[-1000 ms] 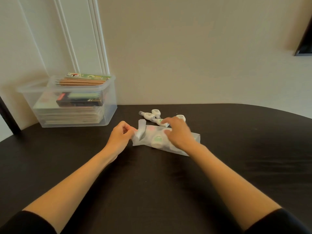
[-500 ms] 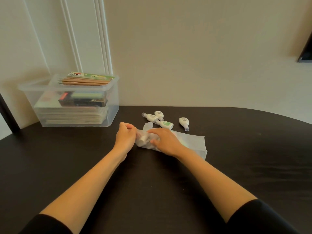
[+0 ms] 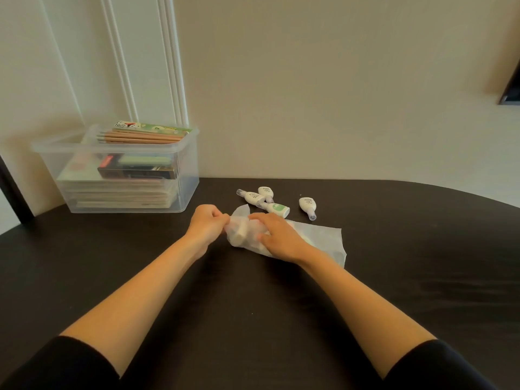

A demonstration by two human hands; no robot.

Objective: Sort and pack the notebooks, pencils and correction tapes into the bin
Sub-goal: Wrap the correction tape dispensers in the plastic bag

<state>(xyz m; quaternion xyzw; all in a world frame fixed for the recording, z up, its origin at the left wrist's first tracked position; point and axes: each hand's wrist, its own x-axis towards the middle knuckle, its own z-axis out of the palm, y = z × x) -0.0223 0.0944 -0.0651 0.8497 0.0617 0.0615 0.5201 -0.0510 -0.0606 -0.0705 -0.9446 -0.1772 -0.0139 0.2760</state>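
Note:
A translucent white plastic bag lies on the dark table with a white correction tape showing through its left end. My left hand pinches the bag's open mouth. My right hand presses on the bag and grips the tape inside it. Several loose correction tapes lie just behind the bag, one apart at the right. The clear bin at the back left holds stacked notebooks, boxes and pencils on top.
The wall runs close behind the table's far edge. White door trim rises behind the bin. A dark object juts in at the upper right. My black sleeves frame the bottom corners.
My right hand slid left along the bag toward its mouth, bunching the bag's left end. The far right correction tape, earlier covered by that hand, now shows. My left hand kept its pinch.

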